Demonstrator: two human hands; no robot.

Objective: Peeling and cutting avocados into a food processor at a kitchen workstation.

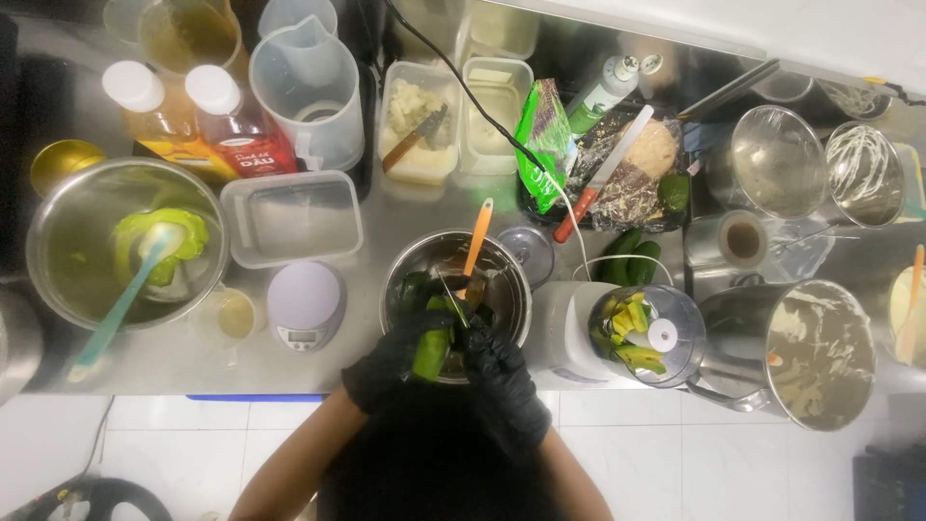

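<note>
1. My left hand [395,359], in a black glove, is clamped around a green avocado piece [433,353] just below the middle of the frame, over the near edge of a steel bowl [502,289].
2. My right hand [497,371], also gloved in black, is closed on a small knife [451,297] whose blade points up into the bowl; the two hands sit close together, almost touching.
3. Both forearms come up from the bottom edge and meet at the bowl.
4. The avocado piece is bright green with dark skin on one side, standing roughly upright in my grip.
5. The steel bowl holds dark avocado peels and an orange-handled spatula [476,236] leaning on its far rim.
6. Just right of it, a small chopper cup [648,333] lies tilted, filled with yellow-green avocado slices.
7. Further right, a big steel jug [805,352] on its side shows pale smears inside.
8. At left, a wide steel bowl [68,241] holds green paste and a teal spatula [121,304].
9. Between them sit an empty clear plastic box [289,217] and a small white kitchen scale [304,307].
10. Whole dark avocados [632,259] lie above the chopper.
</note>
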